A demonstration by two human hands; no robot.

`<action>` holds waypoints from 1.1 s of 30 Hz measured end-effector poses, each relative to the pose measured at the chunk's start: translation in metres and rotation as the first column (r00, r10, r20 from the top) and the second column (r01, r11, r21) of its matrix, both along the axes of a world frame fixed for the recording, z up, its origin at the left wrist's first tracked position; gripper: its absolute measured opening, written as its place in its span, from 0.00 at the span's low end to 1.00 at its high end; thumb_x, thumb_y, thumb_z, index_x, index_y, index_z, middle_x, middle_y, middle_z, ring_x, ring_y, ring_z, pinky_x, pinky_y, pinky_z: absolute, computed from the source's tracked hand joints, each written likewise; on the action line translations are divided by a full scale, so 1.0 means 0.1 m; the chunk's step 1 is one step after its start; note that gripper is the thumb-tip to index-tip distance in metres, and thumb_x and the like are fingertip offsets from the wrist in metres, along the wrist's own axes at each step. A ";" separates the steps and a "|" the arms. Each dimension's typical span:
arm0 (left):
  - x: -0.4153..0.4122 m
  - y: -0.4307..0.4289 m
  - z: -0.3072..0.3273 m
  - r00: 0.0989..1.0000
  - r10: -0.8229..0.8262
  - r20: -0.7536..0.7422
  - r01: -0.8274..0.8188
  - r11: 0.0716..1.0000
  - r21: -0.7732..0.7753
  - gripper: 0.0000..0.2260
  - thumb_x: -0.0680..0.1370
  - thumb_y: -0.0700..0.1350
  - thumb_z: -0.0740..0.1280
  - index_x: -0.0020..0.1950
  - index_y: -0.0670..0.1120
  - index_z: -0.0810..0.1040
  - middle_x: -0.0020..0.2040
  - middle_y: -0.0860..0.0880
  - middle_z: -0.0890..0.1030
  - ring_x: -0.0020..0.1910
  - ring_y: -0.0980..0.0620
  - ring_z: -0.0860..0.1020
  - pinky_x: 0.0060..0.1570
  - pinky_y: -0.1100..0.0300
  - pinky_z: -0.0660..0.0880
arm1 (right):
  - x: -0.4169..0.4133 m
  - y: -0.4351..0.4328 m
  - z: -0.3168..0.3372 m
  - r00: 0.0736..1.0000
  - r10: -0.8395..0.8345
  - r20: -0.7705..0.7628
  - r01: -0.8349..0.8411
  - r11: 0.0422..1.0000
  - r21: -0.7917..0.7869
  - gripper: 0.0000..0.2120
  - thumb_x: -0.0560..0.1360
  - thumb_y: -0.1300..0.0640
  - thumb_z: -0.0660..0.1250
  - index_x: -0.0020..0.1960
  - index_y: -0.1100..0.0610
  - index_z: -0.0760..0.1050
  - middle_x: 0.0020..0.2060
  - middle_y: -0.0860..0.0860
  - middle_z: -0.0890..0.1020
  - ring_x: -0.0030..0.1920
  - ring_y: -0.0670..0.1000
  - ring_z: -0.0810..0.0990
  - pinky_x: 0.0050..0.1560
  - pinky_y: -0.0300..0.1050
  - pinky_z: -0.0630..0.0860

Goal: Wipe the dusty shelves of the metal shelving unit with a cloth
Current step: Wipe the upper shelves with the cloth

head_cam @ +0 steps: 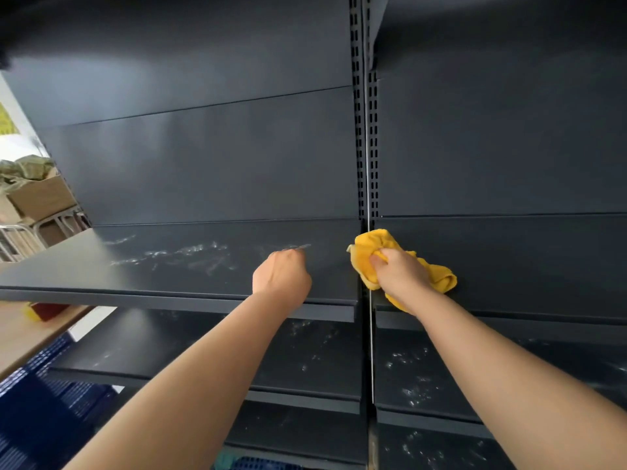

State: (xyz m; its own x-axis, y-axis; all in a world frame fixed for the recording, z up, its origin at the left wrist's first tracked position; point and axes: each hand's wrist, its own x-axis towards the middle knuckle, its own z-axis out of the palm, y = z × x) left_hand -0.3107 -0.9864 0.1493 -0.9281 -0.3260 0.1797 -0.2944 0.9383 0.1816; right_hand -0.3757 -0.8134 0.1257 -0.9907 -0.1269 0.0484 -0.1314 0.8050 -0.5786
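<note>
Dark metal shelf (190,266) — white dust smears (190,252) across it, yellow cloth (368,247) at its right end.

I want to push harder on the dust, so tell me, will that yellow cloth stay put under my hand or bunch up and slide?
The cloth looks soft and floppy: it is already crumpled into folds under the right hand. It will likely bunch further when pushed. On the smooth metal shelf it should probably glide easily, so grip it rather than only pressing.

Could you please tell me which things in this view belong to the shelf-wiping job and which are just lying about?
Job: yellow cloth in right hand; left hand resting on dusty top shelf; dusty lower shelves.
Lying about: cardboard box; blue crates; red container.
</note>
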 end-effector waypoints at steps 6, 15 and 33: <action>0.01 -0.37 0.08 0.996 -0.034 -0.081 0.036 0.999 0.035 0.19 0.75 0.36 0.58 0.64 0.47 0.75 0.53 0.47 0.78 0.46 0.45 0.74 0.38 0.57 0.68 | 0.22 -0.77 -0.07 0.933 0.354 -0.064 -0.333 0.917 0.217 0.20 0.83 0.49 0.51 0.73 0.50 0.66 0.75 0.50 0.63 0.73 0.53 0.65 0.70 0.47 0.62; -0.14 -0.38 -0.02 0.986 -0.131 -0.099 0.150 0.964 0.218 0.17 0.82 0.46 0.55 0.69 0.49 0.72 0.60 0.45 0.79 0.54 0.43 0.77 0.41 0.56 0.72 | 0.09 -0.61 0.07 0.962 0.250 -0.108 -0.255 0.966 -0.034 0.18 0.82 0.53 0.54 0.71 0.47 0.69 0.74 0.47 0.65 0.75 0.51 0.60 0.72 0.50 0.61; -1.12 0.09 -0.34 0.938 -0.212 0.272 0.199 0.977 0.077 0.25 0.82 0.61 0.46 0.79 0.61 0.47 0.80 0.49 0.41 0.78 0.47 0.40 0.75 0.44 0.43 | -0.49 0.05 0.02 0.993 0.107 0.055 -0.119 0.938 0.326 0.19 0.83 0.47 0.46 0.52 0.54 0.74 0.54 0.54 0.79 0.53 0.56 0.76 0.49 0.49 0.72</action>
